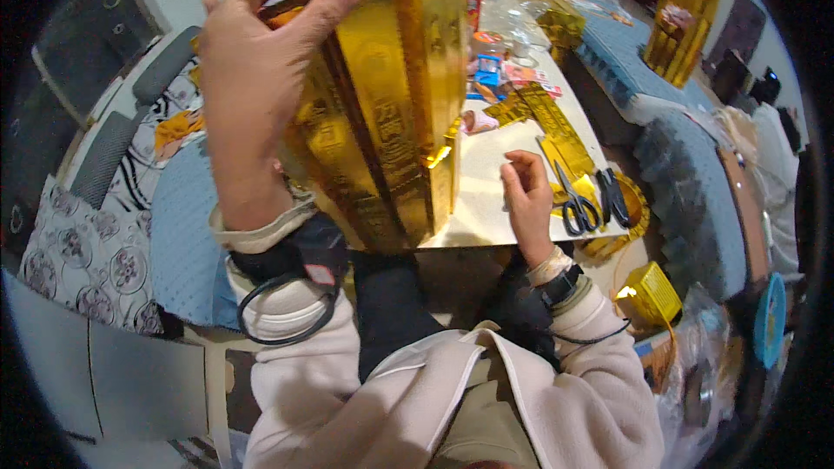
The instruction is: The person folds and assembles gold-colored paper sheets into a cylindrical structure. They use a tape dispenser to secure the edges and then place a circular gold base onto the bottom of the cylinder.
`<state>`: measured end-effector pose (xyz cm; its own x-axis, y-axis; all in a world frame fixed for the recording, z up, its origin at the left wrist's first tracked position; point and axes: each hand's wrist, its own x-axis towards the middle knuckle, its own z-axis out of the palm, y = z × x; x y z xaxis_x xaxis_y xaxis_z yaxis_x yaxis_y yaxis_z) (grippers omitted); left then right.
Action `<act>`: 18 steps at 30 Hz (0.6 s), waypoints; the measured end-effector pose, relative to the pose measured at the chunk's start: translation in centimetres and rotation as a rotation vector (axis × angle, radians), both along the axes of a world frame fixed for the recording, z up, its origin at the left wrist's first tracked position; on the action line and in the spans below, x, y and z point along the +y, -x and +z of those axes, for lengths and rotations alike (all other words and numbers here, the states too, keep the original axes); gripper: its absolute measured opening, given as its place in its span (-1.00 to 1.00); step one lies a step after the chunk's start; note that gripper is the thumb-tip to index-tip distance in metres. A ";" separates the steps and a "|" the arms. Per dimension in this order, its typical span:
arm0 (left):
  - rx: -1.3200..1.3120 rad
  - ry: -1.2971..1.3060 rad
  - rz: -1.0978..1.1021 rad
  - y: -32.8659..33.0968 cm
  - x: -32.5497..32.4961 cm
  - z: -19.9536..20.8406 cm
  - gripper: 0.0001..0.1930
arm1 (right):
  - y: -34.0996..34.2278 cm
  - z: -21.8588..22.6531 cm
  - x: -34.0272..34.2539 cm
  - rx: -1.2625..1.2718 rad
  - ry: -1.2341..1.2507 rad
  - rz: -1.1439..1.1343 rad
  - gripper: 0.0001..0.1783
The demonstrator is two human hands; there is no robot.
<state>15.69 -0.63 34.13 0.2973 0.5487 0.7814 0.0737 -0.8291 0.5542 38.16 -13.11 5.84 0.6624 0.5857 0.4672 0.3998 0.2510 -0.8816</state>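
Left hand (256, 78) gripping gold paper tower (391, 95), scissors (573, 204) beside right hand (528, 200)

Gold paper tower (391, 95): gripped by left hand (252, 78). Right hand (528, 195): fingers curled, empty, on table (486, 200); scissors (573, 204) just beside fingertips.

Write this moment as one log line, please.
left hand: gripping tall shiny gold foil-paper block | right hand: resting on pale tabletop, empty | black-handled scissors: beside right hand
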 end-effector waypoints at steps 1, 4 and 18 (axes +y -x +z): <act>-0.060 -0.002 -0.048 -0.1 0.7 -0.4 -0.46 | -1.9 -1.2 -0.9 0.009 0.038 -0.048 -0.74; -0.062 0.022 -0.094 0.0 1.0 -0.7 -0.44 | -6.3 -5.3 -3.0 0.055 0.292 -0.123 -0.63; -0.089 -0.002 0.264 -1.8 -4.3 -0.5 -0.34 | -8.4 -4.6 -4.0 0.812 0.509 0.266 -0.58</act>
<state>17.53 -4.92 33.65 0.0741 0.5966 0.7991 0.2381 -0.7887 0.5668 46.60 -17.06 1.21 0.4877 0.7663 -0.4182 -0.3871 -0.2395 -0.8904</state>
